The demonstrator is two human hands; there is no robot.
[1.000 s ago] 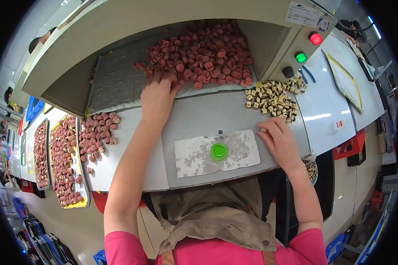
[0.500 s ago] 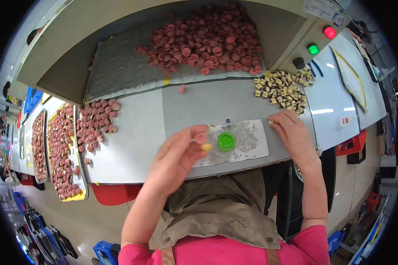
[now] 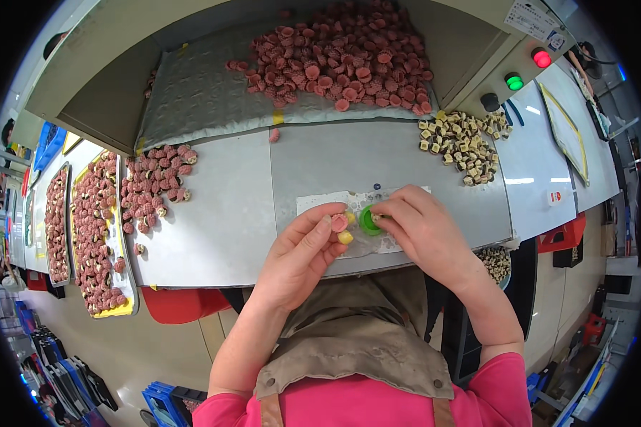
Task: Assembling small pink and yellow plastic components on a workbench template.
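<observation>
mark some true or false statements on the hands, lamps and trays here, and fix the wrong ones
1. The left hand holds a pink cup-shaped piece. True.
2. The right hand is inside the machine opening. False: it is at the green dish.
3. The cream-and-dark cubes are heaped to the right of the green dish. True.
4. The red lamp is above the green lamp. True.
5. The filled trays are on the right. False: they are on the left.
</observation>
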